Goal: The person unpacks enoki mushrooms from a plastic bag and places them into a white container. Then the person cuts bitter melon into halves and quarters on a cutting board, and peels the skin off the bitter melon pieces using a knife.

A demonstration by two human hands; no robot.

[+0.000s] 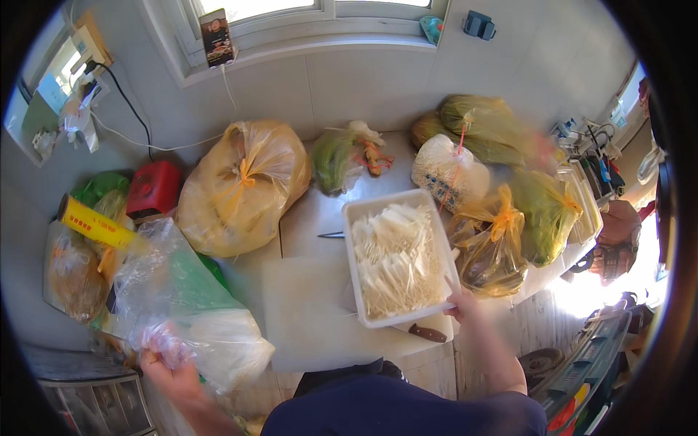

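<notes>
My left hand grips the gathered clear plastic of a large bag at the lower left. A pale bundle shows through its lower end; I cannot tell what it is. At the right, my right hand holds the near right corner of a white plastic tray. Trimmed enoki mushrooms fill the tray in rows. Partly under it lies a kitchen knife with a brown handle, on a white cutting board. Another pointed blade sticks out from behind the tray's left side.
A big tied yellowish bag, bagged green vegetables and ginger stand along the wall. Several tied bags, one of white produce, crowd the right. A red box and yellow roll stand left. A phone leans by the window.
</notes>
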